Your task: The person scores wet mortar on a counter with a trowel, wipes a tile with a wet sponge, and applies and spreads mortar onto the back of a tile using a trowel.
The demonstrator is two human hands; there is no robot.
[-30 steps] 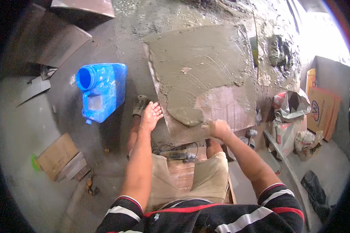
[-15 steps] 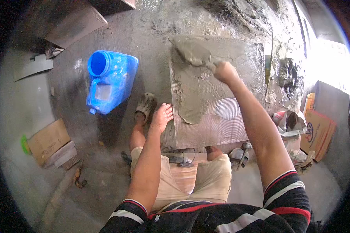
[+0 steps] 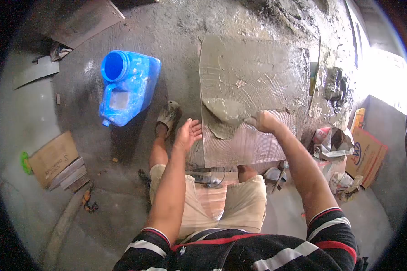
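A large tile [image 3: 244, 151] with a ribbed back lies in front of me, its far part coated in wet grey mortar [image 3: 257, 63]. My right hand [image 3: 266, 122] grips the handle of a trowel [image 3: 226, 110], whose mortar-smeared blade rests on the coated area near the tile's left edge. Ribbed surface shows bare on the near side of the tile. My left hand [image 3: 189, 134] is beside the left edge with its fingers apart, holding nothing; whether the fingertips touch the edge I cannot tell.
A cut-open blue plastic jug [image 3: 133, 86] stands on the floor to the left. Wet mortar [image 3: 298, 18] covers the floor beyond the tile. Cardboard boxes lie at left [image 3: 54, 158] and right [image 3: 366, 156]. A crumpled bag [image 3: 334, 143] sits right of the tile.
The trowel in my right hand has come from the tile's far left corner toward me, and mortar is smeared over that far corner. My left hand stays by the left edge.
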